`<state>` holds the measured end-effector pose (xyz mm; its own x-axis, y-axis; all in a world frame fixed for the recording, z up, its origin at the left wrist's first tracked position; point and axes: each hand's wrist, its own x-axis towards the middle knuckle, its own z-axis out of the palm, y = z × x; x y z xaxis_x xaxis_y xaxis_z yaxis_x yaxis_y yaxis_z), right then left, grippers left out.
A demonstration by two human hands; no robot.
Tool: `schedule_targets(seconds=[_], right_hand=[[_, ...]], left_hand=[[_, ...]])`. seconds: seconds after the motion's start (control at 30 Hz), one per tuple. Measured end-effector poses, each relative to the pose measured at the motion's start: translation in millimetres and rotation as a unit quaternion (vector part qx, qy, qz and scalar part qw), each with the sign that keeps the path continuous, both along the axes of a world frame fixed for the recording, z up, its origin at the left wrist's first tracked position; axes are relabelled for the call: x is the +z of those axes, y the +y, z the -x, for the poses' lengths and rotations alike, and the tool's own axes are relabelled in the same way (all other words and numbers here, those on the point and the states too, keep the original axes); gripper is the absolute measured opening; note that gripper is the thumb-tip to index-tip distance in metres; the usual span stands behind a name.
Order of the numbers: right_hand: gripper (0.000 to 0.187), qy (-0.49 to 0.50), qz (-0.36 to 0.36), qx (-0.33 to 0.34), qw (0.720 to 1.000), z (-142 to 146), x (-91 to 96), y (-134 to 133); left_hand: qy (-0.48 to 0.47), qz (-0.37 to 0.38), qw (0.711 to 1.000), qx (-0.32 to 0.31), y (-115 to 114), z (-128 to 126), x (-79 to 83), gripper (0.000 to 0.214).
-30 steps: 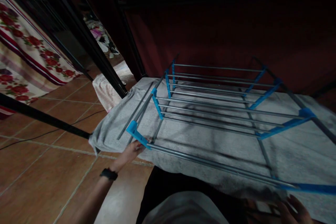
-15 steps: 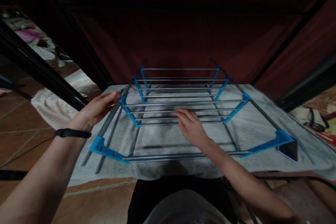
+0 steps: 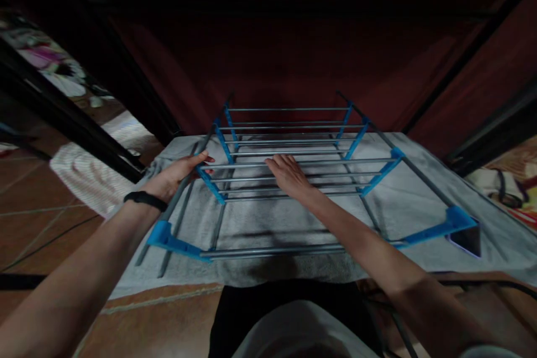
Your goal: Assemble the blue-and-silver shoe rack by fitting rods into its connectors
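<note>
Change since half a second ago: both hands have moved further from the body along the grey metal-rod rack with blue plastic connectors (image 3: 331,162). The rack itself has barely shifted.

- Left hand (image 3: 178,176), black band on the wrist, has left the left side tube. It now sits at the blue connector of the second rod group, with thumb on top and fingers beneath, pinching that joint.
- Right hand (image 3: 289,176) has moved one rod group further away. It lies palm down, fingers pressed together and flat across the mid-span rods, gripping nothing.

Judgement: the work has passed from the near end to the middle section. The left hand steadies the joint while the right presses on the rods.

Position: the rack lies flat on the grey terry towel (image 3: 293,218), which is spread over the terracotta tile floor (image 3: 50,224). The rack's near end is at the towel's near edge.

Orientation: its long axis runs straight away from the person toward the towel's far edge, with the rods lying crosswise, left to right. A dark phone (image 3: 464,239) lies by the near right corner connector.
</note>
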<state>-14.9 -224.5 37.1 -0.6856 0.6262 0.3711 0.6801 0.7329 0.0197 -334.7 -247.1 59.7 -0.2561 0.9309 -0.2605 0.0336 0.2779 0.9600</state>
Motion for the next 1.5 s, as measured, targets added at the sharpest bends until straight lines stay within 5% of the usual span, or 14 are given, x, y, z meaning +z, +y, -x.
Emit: schedule_targets(seconds=[0.43,1.5], right_hand=[[0.041,0.019,0.004,0.013,1.000,-2.0,-10.5,4.7],[0.045,0.000,0.005,0.040,0.999,-3.1,-2.2,7.5]], left_hand=[[-0.074,0.010,0.997,0.011,-2.4,1.2,-8.1,0.048],[-0.021,-0.011,0.999,0.048,-1.9,-5.4,-4.2,0.035]])
